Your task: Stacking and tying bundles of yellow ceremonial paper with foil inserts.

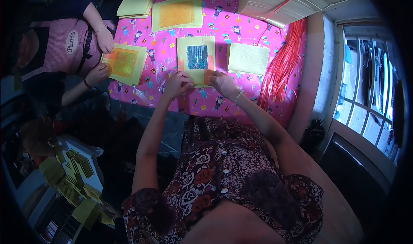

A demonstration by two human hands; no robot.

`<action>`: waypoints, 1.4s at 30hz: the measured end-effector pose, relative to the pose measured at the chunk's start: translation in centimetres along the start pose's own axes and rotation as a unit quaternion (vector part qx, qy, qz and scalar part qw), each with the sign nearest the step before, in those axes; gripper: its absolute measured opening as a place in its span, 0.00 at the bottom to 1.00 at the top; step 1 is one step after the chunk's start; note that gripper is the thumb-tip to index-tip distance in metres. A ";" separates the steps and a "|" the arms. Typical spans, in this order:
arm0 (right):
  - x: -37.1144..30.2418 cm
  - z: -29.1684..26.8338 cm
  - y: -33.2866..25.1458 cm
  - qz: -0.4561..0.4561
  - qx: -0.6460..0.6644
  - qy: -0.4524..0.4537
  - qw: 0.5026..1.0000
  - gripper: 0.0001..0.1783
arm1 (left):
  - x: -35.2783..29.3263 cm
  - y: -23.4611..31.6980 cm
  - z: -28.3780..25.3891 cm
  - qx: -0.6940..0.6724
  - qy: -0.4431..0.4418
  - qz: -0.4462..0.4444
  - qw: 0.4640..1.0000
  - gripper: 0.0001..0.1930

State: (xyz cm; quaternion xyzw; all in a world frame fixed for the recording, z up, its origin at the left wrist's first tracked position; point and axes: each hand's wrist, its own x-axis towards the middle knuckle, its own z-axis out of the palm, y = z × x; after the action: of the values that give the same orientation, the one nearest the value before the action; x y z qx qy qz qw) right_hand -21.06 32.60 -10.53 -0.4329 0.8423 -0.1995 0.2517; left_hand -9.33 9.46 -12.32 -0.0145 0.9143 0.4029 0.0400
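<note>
Flat rect. yellow paper sheet [197, 77] w/ shiny, dark foil-like sq. [197, 57] lies near front edge of glossy pink patterned table [254, 87]. L hand [178, 84] & R hand [223, 83] fingers bent, at its near L/R corners resp.; pinching or just resting, can't tell. Thin glossy red strands [282, 67] by table's R edge.

Pink patterned tablecloth [165, 50] beneath yellow sheets [197, 57], paper stacks [134, 6] and red strands [284, 67].

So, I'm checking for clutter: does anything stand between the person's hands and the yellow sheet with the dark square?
Nothing visible: the left hand and right hand touch the yellow sheet at its near end.
</note>
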 end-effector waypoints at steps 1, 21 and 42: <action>0.0 0.0 0.0 -0.001 -0.003 -0.001 1.000 0.08 | 0.0 0.0 0.0 -0.001 0.002 -0.001 1.000 0.07; -0.2 1.2 0.5 -0.056 -0.121 0.030 0.991 0.11 | 0.1 1.5 -0.8 0.015 0.002 0.031 0.999 0.09; 1.0 -0.1 -0.5 -0.031 0.087 0.174 0.980 0.18 | 1.1 -1.1 -3.5 -0.126 0.081 -0.006 0.989 0.07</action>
State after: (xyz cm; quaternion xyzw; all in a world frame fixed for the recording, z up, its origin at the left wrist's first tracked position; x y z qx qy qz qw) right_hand -21.28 31.51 -10.43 -0.3943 0.8386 -0.3522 0.1313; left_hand -10.62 6.13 -10.89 -0.0577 0.8565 0.5117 -0.0341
